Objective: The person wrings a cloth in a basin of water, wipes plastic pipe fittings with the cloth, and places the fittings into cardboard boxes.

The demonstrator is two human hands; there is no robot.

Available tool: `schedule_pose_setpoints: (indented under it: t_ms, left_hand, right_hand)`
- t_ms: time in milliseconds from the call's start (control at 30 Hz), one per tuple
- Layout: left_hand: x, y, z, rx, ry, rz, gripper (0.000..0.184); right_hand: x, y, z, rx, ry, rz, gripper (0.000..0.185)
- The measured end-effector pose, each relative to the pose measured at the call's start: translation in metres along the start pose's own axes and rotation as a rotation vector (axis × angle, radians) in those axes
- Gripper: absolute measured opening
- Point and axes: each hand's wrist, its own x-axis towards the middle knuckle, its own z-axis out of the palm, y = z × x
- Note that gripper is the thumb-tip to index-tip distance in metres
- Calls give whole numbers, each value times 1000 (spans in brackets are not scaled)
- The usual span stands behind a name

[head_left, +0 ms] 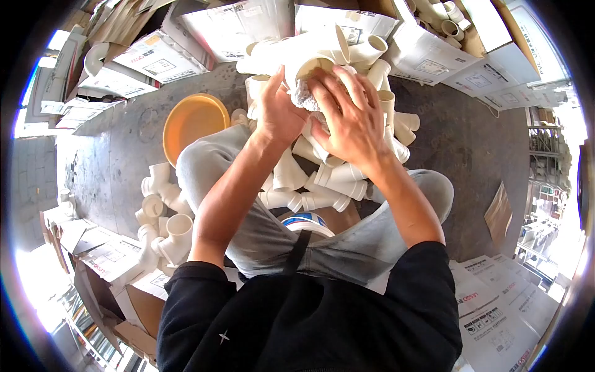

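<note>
A large white plastic pipe fitting (313, 47) lies on top of the heap between my knees, its open mouth facing me. My left hand (280, 113) cups the near left side of that mouth, thumb up along the rim; its other fingers are mostly hidden. My right hand (352, 115) presses a crumpled grey-white rag (302, 97) against the inside of the rim, fingers bent over it. Under and around both hands lie several smaller white pipe fittings (288, 173), heaped loosely.
An orange basin (193, 124) stands to the left on the dark floor (458, 142). More white fittings (176, 232) sit by my left knee. Cardboard boxes (235, 28) line the far side, one box (427, 53) holding fittings. Flattened cartons (502, 310) lie behind right.
</note>
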Motion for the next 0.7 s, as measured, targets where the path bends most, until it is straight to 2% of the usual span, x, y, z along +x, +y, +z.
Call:
schedule_pose_setpoints:
  t_ms: [67, 167, 300, 333, 467, 567, 600, 700]
  left_hand:
    - [1, 6, -1, 20, 23, 24, 69]
    - [-2, 6, 1, 79, -37, 35, 67]
    - [-2, -8, 0, 19, 7, 8, 63]
    - [-2, -9, 0, 57, 5, 15, 63]
    - [-8, -12, 5, 126, -6, 48, 65]
    - [-5, -10, 3, 22, -15, 9, 64]
    - [-4, -7, 0, 37, -18, -4, 65]
    - [-7, -4, 5, 128, 48, 27, 65]
  right_hand:
    - [0, 6, 5, -171, 35, -60, 52]
    - [-3, 4, 13, -136, -4, -90, 51]
    - [0, -8, 6, 296, -60, 128, 36]
    - [-3, -10, 7, 562, -50, 280, 44]
    - [1, -20, 5, 1307, 107, 720, 43]
    - [-1, -4, 5, 544, 48, 150, 35]
    - [-1, -5, 1, 228, -27, 72, 27]
    - [-1, -2, -4, -175, 81, -35, 19]
